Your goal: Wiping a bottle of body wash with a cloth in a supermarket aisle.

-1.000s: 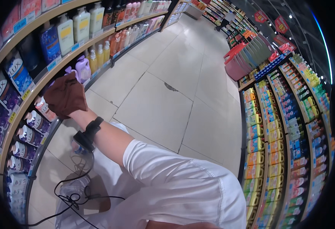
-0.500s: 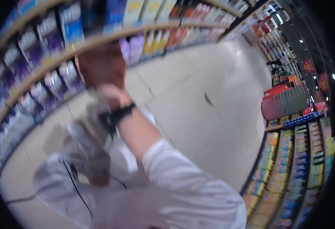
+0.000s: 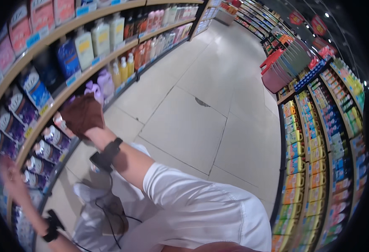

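My right hand [image 3: 94, 132] is closed on a brown cloth [image 3: 82, 112], which covers most of its fingers. The cloth is at the front of the left shelving, against or just before a wooden shelf edge, beside light purple bottles [image 3: 105, 83]. Whether it touches the edge I cannot tell. Lower at the far left, my left hand [image 3: 13, 178] is raised near dark purple and white packages [image 3: 12, 143]; motion blurs its fingers. Each wrist wears a black band, the right one with a dark device [image 3: 104, 157] on it.
Shelves on the left carry pouches and bottles, among them a blue bottle [image 3: 69, 54] and yellow bottles [image 3: 123, 69]. Across the pale tiled floor [image 3: 180, 134], another shelf holds yellow packages [image 3: 296, 157]. Pink and grey ribbed baskets [image 3: 285, 63] lie at its far end. Black cables [image 3: 109, 220] hang before me.
The view has turned, showing more of the aisle. My right hand and the cloth appear lower and further left in the picture. My left hand has come into view at the far left.
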Available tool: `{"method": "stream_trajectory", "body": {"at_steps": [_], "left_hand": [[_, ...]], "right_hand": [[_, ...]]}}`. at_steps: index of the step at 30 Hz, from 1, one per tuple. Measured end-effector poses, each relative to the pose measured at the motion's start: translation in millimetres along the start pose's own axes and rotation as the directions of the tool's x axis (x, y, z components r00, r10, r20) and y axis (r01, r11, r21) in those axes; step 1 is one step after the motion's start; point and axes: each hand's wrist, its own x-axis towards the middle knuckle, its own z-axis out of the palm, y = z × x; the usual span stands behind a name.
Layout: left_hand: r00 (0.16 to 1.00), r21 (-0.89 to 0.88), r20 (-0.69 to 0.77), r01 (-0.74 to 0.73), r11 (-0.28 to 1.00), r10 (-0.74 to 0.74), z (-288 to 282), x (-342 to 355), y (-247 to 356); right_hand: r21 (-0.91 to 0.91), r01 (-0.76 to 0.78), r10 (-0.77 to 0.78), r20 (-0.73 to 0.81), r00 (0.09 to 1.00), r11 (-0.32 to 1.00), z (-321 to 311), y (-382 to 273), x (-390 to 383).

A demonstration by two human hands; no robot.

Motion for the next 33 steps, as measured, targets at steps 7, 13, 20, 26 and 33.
{"method": "stream_trajectory", "body": {"at_steps": [7,13,20,26,33], "left_hand": [[0.766,-0.509,0.579,0.606,0.611,-0.278,79,-89,172],[0.879,-0.951,0.163,0.02,0.307,0.448,-61,-8,278],[0.74,-0.949,0.224,0.019,0.314,0.634,-110,-5,292],[0.724,-0.874,0.298,-0.054,0.482,0.622,-109,-11,257],[0.734,-0.732,0.316,-0.214,0.647,0.601,-103,16,224]], "right_hand": [[-0.191,-0.155,0.169,0.056,0.984,0.969,-4,8,4],[0.185,-0.112,0.074,0.202,0.977,0.976,-21,-1,6],[0.554,-0.097,-0.085,0.293,0.952,0.827,-73,-18,-78],[0.664,-0.146,-0.222,0.437,0.872,0.733,-76,-27,-158],[0.587,-0.235,-0.169,0.55,0.818,0.775,-26,-17,-101]]}}
